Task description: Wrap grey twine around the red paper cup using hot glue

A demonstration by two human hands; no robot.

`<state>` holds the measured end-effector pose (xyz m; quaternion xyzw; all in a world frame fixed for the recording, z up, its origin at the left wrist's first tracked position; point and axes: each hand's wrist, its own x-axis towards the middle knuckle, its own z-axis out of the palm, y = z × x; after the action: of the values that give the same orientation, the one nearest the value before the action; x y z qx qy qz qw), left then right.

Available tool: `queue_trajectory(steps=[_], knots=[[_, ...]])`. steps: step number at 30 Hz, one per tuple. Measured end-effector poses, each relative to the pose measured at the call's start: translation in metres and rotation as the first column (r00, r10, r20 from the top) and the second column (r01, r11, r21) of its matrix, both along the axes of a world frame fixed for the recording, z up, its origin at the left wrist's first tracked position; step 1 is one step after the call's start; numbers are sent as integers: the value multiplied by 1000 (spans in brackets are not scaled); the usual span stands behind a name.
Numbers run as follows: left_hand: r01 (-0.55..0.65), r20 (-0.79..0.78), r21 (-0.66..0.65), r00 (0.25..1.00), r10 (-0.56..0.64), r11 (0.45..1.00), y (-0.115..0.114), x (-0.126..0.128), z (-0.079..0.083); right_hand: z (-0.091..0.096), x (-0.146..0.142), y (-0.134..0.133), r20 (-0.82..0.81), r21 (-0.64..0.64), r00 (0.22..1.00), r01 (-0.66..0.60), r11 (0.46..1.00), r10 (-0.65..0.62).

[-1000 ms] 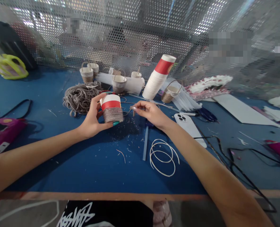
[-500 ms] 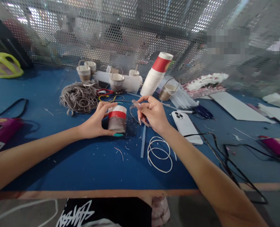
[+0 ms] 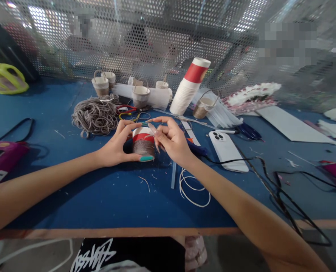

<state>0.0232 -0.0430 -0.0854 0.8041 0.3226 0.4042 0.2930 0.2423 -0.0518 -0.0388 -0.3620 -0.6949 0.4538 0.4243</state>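
A paper cup with a red band stands on the blue table, its lower part wrapped in grey-brown twine. My left hand curls round the cup from the left, thumb at its base. My right hand is against the cup's right side, fingers pinched near its top edge on the twine end, which is too thin to see clearly. A loose heap of the same twine lies behind and to the left.
A leaning stack of paper cups and several small twine-wrapped cup baskets stand at the back by a perforated metal screen. A white phone, white cord loops, a clear glue stick, black cables and magenta glue guns lie around.
The cup was lifted and tilted a second ago; it now stands lower, near the table. My right hand moved left from beside the cup to touch its top right side.
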Motion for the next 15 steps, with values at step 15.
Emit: queue_trajectory(steps=[15], knots=[[-2, 176, 196, 984, -33, 981, 2, 3, -16, -2, -2, 2, 106, 298, 994, -22, 954, -10]])
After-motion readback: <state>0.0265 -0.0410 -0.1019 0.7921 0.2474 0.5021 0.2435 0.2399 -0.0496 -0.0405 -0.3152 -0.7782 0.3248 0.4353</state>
